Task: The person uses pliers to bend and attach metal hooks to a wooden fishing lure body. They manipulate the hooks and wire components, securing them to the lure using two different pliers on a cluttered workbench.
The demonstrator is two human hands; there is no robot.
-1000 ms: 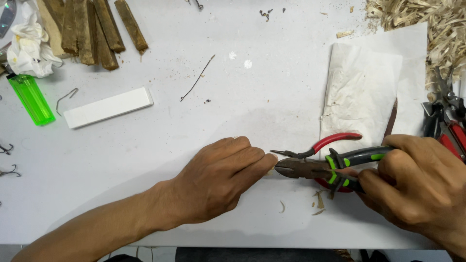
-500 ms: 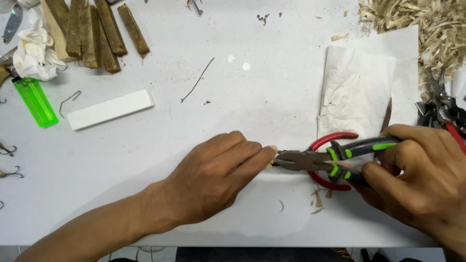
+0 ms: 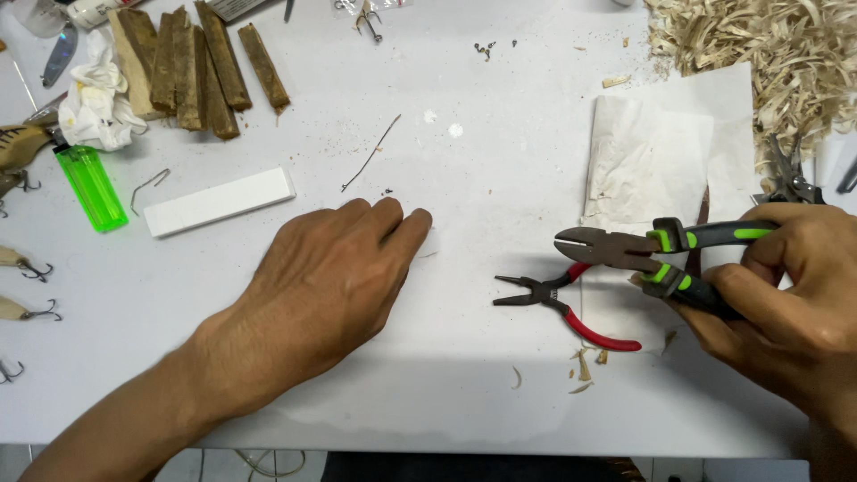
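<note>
Now our right hand (image 3: 786, 303) is gripping green-handled cutters (image 3: 661, 250) at three o'clock; our left hand (image 3: 330, 277), empty, is lying flat. Their open blades are risking nicking those fingers.

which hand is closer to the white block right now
Left. The left hand lies flat on the table just below and right of the white block. The right hand is far across at the right edge, holding the green-handled cutters.

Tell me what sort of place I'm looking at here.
Probably a hobby craft bench, perhaps for carving wooden fishing lures. A heap of pale wood shavings lies at the corner of the white table, brown wooden sticks lie beside it, and the right hand holds green-handled cutting pliers.
</note>
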